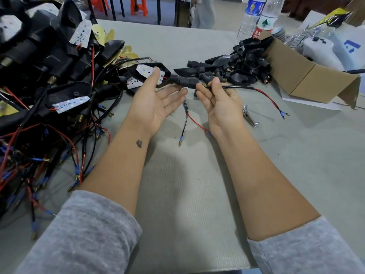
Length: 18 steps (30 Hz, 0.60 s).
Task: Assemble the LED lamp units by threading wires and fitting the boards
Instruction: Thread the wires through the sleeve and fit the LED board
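Note:
Over the middle of the table I hold a black lamp unit (pixel 178 80) with a white LED board (pixel 145 72) in its housing. My left hand (pixel 158 101) lies palm up with straight fingers under the unit's stem, and its thumb touches the board. My right hand (pixel 219 103) pinches the stem's brass end where the black wire (pixel 237 87) comes out. That wire runs right and splits into red and black leads with blue terminals (pixel 283 114). A second loose lead pair (pixel 186 119) lies on the table between my hands.
A heap of wired lamp units (pixel 49 80) with tangled red and black leads fills the left side. Empty black housings (pixel 239 64) are piled beside an open cardboard box (pixel 300 76) at the right. Water bottles (pixel 256 18) stand behind. A metal clip (pixel 249 116) lies near my right wrist.

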Each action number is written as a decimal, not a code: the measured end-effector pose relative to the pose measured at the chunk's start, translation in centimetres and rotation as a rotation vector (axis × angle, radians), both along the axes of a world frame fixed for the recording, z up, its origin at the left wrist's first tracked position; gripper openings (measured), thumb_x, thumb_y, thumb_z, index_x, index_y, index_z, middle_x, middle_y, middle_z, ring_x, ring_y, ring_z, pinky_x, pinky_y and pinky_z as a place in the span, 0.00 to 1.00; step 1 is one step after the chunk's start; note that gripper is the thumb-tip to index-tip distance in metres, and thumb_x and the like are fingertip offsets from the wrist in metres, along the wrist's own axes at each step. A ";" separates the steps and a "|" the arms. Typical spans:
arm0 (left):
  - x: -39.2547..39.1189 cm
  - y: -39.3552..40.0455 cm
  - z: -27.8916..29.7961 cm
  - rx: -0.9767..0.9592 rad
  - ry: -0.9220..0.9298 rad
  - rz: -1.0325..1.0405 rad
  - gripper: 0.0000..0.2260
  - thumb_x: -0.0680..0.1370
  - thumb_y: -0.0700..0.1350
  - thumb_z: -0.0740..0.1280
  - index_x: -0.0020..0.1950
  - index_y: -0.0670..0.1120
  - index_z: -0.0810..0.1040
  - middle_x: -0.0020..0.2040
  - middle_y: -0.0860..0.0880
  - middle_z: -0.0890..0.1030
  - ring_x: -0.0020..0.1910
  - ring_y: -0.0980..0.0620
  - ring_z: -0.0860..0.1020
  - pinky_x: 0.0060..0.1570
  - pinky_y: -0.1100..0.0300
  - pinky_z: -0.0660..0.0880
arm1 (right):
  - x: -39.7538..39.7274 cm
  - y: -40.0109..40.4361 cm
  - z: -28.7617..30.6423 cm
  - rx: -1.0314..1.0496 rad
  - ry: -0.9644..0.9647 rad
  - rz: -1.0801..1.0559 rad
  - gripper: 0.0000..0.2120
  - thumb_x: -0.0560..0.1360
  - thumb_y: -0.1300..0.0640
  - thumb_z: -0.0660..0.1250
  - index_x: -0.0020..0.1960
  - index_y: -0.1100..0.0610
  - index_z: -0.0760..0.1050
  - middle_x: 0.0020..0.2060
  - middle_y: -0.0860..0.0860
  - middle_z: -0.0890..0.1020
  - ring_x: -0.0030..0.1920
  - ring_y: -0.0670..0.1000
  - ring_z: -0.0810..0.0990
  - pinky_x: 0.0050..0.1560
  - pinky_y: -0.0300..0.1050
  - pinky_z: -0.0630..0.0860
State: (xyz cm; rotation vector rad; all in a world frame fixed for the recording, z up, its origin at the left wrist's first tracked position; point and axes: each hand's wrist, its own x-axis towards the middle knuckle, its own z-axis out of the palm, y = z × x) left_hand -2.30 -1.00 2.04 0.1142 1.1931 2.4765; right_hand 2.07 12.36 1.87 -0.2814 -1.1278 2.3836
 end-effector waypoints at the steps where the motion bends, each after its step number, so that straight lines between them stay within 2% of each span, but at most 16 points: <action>1: 0.3 0.5 -0.1 -0.045 0.030 -0.002 0.14 0.82 0.51 0.61 0.57 0.41 0.76 0.52 0.40 0.83 0.47 0.46 0.84 0.45 0.56 0.81 | 0.0 -0.1 0.0 0.004 0.004 -0.004 0.06 0.81 0.63 0.61 0.46 0.63 0.70 0.40 0.58 0.77 0.34 0.49 0.85 0.37 0.38 0.81; 4: 1.4 2.4 -0.6 -0.174 0.112 0.027 0.05 0.82 0.43 0.63 0.48 0.43 0.75 0.44 0.47 0.84 0.42 0.49 0.85 0.48 0.55 0.82 | 0.1 -0.3 0.0 0.067 0.011 -0.007 0.06 0.82 0.63 0.61 0.47 0.63 0.69 0.42 0.60 0.77 0.35 0.49 0.85 0.37 0.38 0.81; 8: 1.6 3.1 -0.4 -0.235 0.117 0.111 0.06 0.83 0.41 0.61 0.45 0.44 0.71 0.44 0.48 0.80 0.41 0.52 0.82 0.46 0.57 0.82 | 0.2 -0.5 -0.2 0.216 0.005 -0.015 0.05 0.81 0.63 0.61 0.47 0.63 0.71 0.39 0.58 0.79 0.36 0.50 0.85 0.39 0.39 0.81; 12: 1.1 2.4 0.9 -0.360 0.184 0.221 0.09 0.82 0.41 0.61 0.43 0.45 0.73 0.37 0.50 0.81 0.33 0.55 0.82 0.36 0.63 0.80 | 0.3 -1.1 -0.1 0.384 -0.031 -0.004 0.06 0.80 0.63 0.63 0.50 0.68 0.74 0.37 0.60 0.81 0.34 0.50 0.85 0.37 0.39 0.81; 15: 0.5 1.1 2.6 -0.494 0.260 0.187 0.08 0.82 0.41 0.60 0.44 0.44 0.75 0.41 0.46 0.83 0.35 0.51 0.83 0.38 0.57 0.82 | 0.6 -1.5 0.1 0.604 -0.002 -0.033 0.08 0.79 0.63 0.66 0.41 0.59 0.77 0.34 0.55 0.83 0.34 0.52 0.85 0.37 0.44 0.81; 16: 0.5 0.5 3.1 -0.534 0.276 0.170 0.09 0.82 0.41 0.60 0.44 0.44 0.75 0.40 0.47 0.83 0.36 0.50 0.84 0.38 0.56 0.82 | 0.6 -1.8 0.1 0.709 0.011 -0.050 0.08 0.78 0.63 0.67 0.40 0.57 0.77 0.34 0.55 0.83 0.36 0.54 0.85 0.39 0.48 0.82; 18: 0.6 -0.9 4.1 -0.609 0.294 0.150 0.10 0.82 0.40 0.59 0.42 0.44 0.74 0.35 0.48 0.82 0.31 0.52 0.83 0.33 0.59 0.81 | 0.8 -2.7 -0.1 0.969 0.035 -0.094 0.06 0.77 0.60 0.68 0.41 0.52 0.77 0.36 0.51 0.83 0.40 0.54 0.84 0.46 0.55 0.81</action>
